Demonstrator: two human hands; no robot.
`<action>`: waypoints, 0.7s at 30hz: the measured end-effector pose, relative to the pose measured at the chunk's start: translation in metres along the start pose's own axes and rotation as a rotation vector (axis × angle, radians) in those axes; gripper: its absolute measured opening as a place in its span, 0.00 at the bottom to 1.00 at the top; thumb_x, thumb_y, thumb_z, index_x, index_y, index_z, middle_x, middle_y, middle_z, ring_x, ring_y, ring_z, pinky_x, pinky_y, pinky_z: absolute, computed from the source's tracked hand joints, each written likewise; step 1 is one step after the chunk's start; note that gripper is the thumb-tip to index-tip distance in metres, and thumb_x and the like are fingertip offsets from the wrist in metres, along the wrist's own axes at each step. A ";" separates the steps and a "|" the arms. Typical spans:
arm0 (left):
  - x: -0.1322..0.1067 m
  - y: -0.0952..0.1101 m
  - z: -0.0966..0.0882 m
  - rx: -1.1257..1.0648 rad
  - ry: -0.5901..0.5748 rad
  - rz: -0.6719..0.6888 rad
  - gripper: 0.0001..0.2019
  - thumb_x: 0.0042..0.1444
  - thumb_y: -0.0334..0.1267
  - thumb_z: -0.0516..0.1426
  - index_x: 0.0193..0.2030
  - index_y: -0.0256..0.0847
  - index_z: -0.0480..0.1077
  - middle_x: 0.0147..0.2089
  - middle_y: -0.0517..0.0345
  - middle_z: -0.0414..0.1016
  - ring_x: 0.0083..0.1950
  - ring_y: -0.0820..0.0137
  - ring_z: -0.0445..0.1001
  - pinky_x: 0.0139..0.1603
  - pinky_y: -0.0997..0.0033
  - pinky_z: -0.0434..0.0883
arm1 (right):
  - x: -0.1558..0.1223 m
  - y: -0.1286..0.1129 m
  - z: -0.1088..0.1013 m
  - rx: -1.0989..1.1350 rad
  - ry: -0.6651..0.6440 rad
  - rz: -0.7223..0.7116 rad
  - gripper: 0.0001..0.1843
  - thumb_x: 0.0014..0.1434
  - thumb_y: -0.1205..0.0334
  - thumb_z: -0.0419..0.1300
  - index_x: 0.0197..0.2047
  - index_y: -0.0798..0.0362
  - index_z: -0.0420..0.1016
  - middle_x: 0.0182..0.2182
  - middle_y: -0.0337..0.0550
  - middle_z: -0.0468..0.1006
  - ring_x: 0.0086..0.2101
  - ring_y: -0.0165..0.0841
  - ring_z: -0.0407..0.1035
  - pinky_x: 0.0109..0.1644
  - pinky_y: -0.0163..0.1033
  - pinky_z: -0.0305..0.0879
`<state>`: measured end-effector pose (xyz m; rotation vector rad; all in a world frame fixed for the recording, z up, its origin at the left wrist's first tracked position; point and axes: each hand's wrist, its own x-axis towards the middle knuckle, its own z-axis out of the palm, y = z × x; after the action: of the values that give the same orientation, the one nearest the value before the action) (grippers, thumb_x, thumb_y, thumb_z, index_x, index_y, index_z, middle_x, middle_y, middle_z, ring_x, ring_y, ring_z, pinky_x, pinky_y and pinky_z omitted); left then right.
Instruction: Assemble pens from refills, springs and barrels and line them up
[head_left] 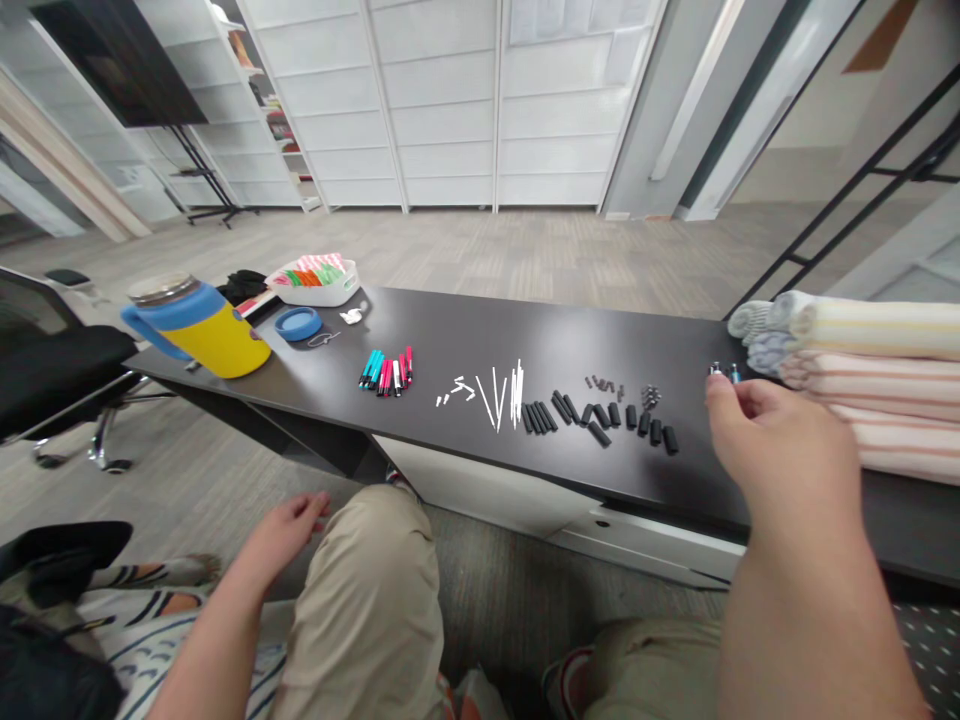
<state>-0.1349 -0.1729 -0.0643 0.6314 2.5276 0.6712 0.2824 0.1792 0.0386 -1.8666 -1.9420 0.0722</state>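
My right hand is over the right part of the dark desk, thumb and fingers bent together. At its fingertips are small shiny metal and blue pieces; whether they are pinched or lie on the desk, I cannot tell. My left hand hangs beside my knee, its fingers curled together with nothing visible in them. To the left of my right hand lie short black tubes, small metal pieces, small brownish pieces, thin white sticks, white bits and blue, pink and white pen-like pieces.
Rolled striped towels are stacked at the desk's right end. A yellow and blue mug, a blue lid and a white basket of colourful packets stand left. An office chair is beyond the left end. Another person sits at lower left.
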 end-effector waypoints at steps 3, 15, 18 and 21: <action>0.005 0.041 -0.031 0.079 0.058 0.163 0.24 0.64 0.62 0.55 0.41 0.44 0.81 0.39 0.56 0.85 0.37 0.59 0.81 0.38 0.65 0.73 | -0.002 -0.004 0.002 0.010 -0.009 -0.028 0.20 0.68 0.44 0.54 0.32 0.48 0.75 0.26 0.46 0.77 0.27 0.39 0.63 0.34 0.42 0.53; 0.119 0.247 0.000 0.611 0.251 0.460 0.19 0.61 0.47 0.62 0.46 0.30 0.83 0.54 0.28 0.79 0.58 0.43 0.76 0.56 0.55 0.73 | -0.013 -0.017 0.009 0.089 -0.070 -0.110 0.22 0.69 0.41 0.54 0.35 0.47 0.79 0.27 0.45 0.79 0.26 0.38 0.62 0.34 0.42 0.53; 0.133 0.252 0.010 0.592 0.254 0.407 0.19 0.59 0.45 0.64 0.48 0.28 0.82 0.55 0.24 0.78 0.60 0.38 0.74 0.57 0.50 0.73 | -0.014 -0.017 0.010 0.125 -0.062 -0.120 0.23 0.69 0.41 0.54 0.35 0.47 0.79 0.29 0.45 0.80 0.26 0.37 0.63 0.33 0.42 0.52; 0.138 0.261 0.017 0.529 0.231 0.385 0.17 0.58 0.43 0.65 0.45 0.29 0.82 0.51 0.24 0.80 0.59 0.37 0.76 0.56 0.49 0.73 | -0.015 -0.018 0.010 0.140 -0.054 -0.128 0.23 0.70 0.41 0.54 0.34 0.47 0.79 0.30 0.46 0.81 0.27 0.37 0.64 0.34 0.41 0.52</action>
<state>-0.1550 0.1081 0.0243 1.3122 2.8452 0.1864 0.2622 0.1662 0.0314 -1.6631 -2.0323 0.2160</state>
